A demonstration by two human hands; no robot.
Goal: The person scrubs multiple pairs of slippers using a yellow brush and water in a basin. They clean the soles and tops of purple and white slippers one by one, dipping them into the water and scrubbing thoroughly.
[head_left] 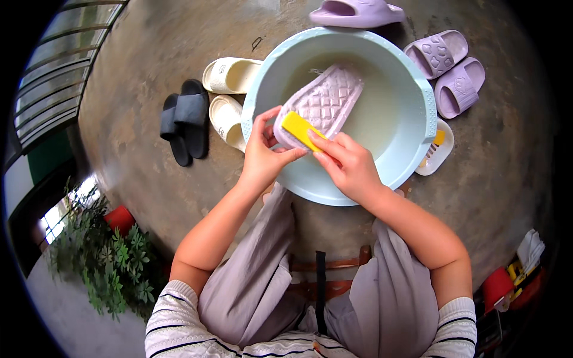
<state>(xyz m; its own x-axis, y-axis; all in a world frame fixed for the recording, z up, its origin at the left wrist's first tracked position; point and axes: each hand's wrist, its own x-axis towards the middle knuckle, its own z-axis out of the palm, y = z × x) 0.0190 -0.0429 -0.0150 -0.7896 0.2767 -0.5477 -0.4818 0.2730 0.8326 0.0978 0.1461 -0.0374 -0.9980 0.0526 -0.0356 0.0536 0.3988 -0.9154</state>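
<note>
Slanting away from us and rightward, this lilac rubbery diamond-soled slipper is over the round pale-blue plastic basin; our left hand, nearer, grips its close end, our right hand pinching a yellow oblong block there.

I can't read any lettering from here. At nine to ten o'clock of the tub, each of the cream slippers bears a small mark, too tiny to decipher; the purple slipper towards three has unclear raised marking.
</note>
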